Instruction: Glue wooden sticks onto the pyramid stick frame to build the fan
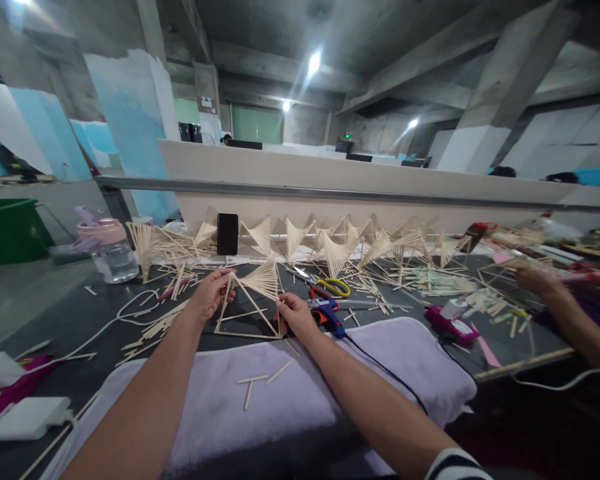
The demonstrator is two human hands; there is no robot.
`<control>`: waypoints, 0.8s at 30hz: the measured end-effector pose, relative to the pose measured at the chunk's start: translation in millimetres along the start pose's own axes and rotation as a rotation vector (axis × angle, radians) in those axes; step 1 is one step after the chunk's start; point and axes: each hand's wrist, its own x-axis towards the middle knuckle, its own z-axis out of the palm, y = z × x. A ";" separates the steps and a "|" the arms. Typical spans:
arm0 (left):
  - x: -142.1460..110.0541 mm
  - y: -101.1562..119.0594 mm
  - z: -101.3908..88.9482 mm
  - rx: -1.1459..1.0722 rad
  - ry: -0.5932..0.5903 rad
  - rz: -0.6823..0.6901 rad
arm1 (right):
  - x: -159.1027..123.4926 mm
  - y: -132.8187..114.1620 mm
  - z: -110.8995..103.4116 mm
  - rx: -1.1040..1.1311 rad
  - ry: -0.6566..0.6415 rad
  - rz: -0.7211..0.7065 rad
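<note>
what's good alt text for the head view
A person's left hand and right hand hold a fanned frame of thin pale wooden sticks at a dark table. A lilac towel and a blue corded glue gun lie nearby.

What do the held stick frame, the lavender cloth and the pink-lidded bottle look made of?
Stick frame: probably bare wood or bamboo; pale, matte sticks.
Lavender cloth: likely plush textile; soft, fuzzy-looking surface.
Pink-lidded bottle: clear, glossy body, plastic or glass; see-through with highlights.
</note>
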 end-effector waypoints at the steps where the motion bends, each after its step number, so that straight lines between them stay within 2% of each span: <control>1: 0.5 -0.5 0.0 -0.002 0.001 -0.003 | 0.0 -0.2 0.1 0.001 0.000 0.002; 15: 1.2 0.8 1.8 -0.013 0.009 -0.045 | -0.7 -2.6 -0.5 -0.005 -0.009 0.015; 24: -2.1 0.7 4.7 -0.031 0.016 -0.017 | 0.3 -0.1 -3.6 0.001 -0.021 0.008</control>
